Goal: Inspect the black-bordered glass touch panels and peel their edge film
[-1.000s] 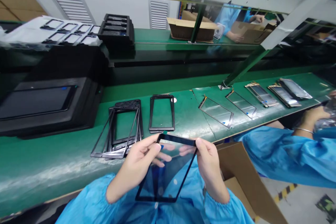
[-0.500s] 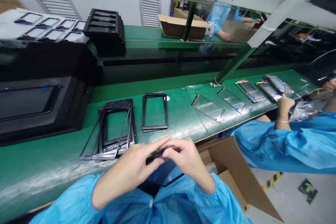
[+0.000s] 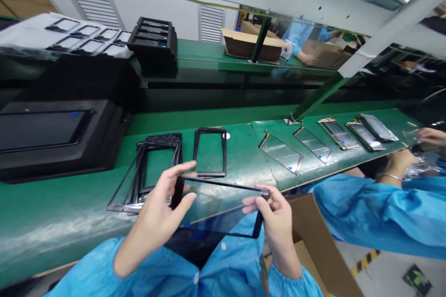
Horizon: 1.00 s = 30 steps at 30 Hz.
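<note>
A clear glass touch panel with a black border (image 3: 219, 206) is held lengthwise between my two hands, above my lap and the bench's front edge. My left hand (image 3: 163, 211) grips its left end, thumb on the near face and fingers partly hidden behind. At the opposite end, my right hand (image 3: 275, 213) is closed on the panel, with some fingers visible through the glass. A small blue tab shows at the lower left of the panel. Just beyond my left hand lies a stack of black frames (image 3: 142, 167). Two more black frames (image 3: 225, 153) lie beside it, overlapping.
Two glass panels (image 3: 281, 151) and stacked panels (image 3: 337, 132) lie on the green bench (image 3: 244, 148). Black foam trays (image 3: 114, 139) rise at left. A green post (image 3: 313, 95) stands behind. An open cardboard box (image 3: 317, 236) and a co-worker's sleeve (image 3: 365, 202) are at right.
The panel has been turned from upright to lengthwise. My hands came close together midway, then spread to its two ends. The co-worker's hand reached to the stacked panels and drew back.
</note>
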Each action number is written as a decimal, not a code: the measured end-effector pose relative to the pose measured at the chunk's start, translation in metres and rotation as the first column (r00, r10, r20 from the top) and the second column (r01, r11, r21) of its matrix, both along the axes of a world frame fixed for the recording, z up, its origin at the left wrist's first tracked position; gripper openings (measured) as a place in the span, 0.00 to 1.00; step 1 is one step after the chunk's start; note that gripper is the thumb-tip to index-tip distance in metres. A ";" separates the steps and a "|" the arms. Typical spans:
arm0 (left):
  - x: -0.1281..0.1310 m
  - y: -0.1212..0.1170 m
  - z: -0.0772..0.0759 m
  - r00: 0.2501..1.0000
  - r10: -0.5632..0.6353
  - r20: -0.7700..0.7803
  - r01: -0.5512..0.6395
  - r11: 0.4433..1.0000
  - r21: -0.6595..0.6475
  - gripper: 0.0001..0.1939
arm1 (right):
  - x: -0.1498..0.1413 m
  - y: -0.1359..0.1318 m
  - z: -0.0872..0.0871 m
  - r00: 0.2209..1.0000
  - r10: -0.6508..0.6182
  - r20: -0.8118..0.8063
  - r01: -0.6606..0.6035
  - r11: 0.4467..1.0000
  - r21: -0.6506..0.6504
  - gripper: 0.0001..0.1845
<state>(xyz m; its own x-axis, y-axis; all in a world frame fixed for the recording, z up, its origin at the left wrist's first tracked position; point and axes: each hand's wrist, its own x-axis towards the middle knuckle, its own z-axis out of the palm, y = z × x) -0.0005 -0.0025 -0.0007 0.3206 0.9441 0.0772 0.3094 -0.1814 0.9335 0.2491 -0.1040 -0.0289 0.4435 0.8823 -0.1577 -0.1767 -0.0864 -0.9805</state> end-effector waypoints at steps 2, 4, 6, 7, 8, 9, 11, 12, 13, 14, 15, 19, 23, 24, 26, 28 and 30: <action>0.003 0.007 0.004 0.978 -0.066 -0.200 0.124 0.948 0.294 0.24 | -0.004 0.000 0.005 0.999 0.032 0.016 -0.032 0.999 -0.004 0.19; 0.005 0.014 0.006 0.916 -0.206 -0.345 0.339 0.858 0.387 0.19 | -0.006 0.000 0.007 0.997 0.071 0.029 -0.070 0.997 -0.021 0.20; 0.007 0.018 0.005 0.858 -0.328 -0.395 0.468 0.815 0.340 0.15 | -0.007 0.000 0.008 0.994 0.099 0.040 -0.097 0.994 -0.047 0.21; 0.007 0.018 0.005 0.853 -0.348 -0.390 0.478 0.820 0.315 0.15 | -0.008 0.001 0.009 0.994 0.104 0.044 -0.101 0.993 -0.062 0.22; 0.007 0.017 0.004 0.858 -0.348 -0.377 0.468 0.833 0.296 0.15 | -0.010 0.003 0.009 0.993 0.107 0.046 -0.103 0.992 -0.072 0.23; 0.007 0.015 0.004 0.865 -0.344 -0.365 0.453 0.848 0.275 0.15 | -0.014 0.005 0.010 0.991 0.126 0.041 -0.122 0.989 -0.081 0.23; 0.006 0.010 0.008 0.872 -0.361 -0.331 0.442 0.871 0.213 0.17 | -0.024 0.013 0.012 0.972 0.234 0.001 -0.233 0.970 -0.075 0.25; 0.005 0.009 0.011 0.873 -0.387 -0.298 0.446 0.880 0.165 0.22 | -0.029 0.018 0.013 0.949 0.314 -0.036 -0.315 0.947 -0.056 0.27; 0.002 0.010 0.015 0.879 -0.409 -0.244 0.443 0.890 0.104 0.28 | -0.034 0.023 0.014 0.920 0.384 -0.073 -0.387 0.922 -0.024 0.31; -0.003 0.014 0.020 0.900 -0.403 -0.166 0.416 0.908 0.048 0.32 | -0.037 0.027 0.014 0.901 0.423 -0.099 -0.424 0.906 0.015 0.34; -0.012 0.022 0.024 0.934 -0.350 -0.071 0.351 0.936 0.003 0.35 | -0.038 0.031 0.014 0.902 0.418 -0.107 -0.415 0.908 0.049 0.37; -0.088 0.086 0.047 0.956 0.206 0.207 -0.208 0.978 -0.014 0.38 | -0.011 0.034 0.000 0.994 0.101 -0.032 -0.100 0.994 0.047 0.32; -0.188 0.175 0.069 0.742 0.640 0.198 -0.639 0.765 -0.080 0.29 | 0.031 0.026 -0.031 0.998 -0.062 -0.030 0.059 0.993 -0.099 0.31; -0.207 0.195 0.072 0.706 0.682 0.190 -0.682 0.727 -0.077 0.27 | 0.037 0.023 -0.038 0.997 -0.073 -0.036 0.067 0.989 -0.129 0.31; -0.233 0.228 0.076 0.665 0.730 0.159 -0.732 0.679 -0.056 0.20 | 0.044 0.020 -0.052 0.995 -0.080 -0.050 0.071 0.983 -0.172 0.31; -0.247 0.251 0.075 0.658 0.746 0.104 -0.748 0.663 -0.016 0.18 | 0.047 0.019 -0.061 0.994 -0.083 -0.065 0.068 0.978 -0.197 0.31; -0.253 0.266 0.073 0.686 0.727 0.032 -0.727 0.685 0.043 0.17 | 0.049 0.018 -0.068 0.994 -0.097 -0.058 0.083 0.975 -0.208 0.30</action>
<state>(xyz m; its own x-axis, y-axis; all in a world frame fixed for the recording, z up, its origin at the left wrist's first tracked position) -0.2530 0.2632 0.0720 -0.4659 0.8755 0.1280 0.3526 0.0510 0.9344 0.2984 -0.0858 -0.0969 0.5015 0.7853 -0.3629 -0.2581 -0.2646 -0.9292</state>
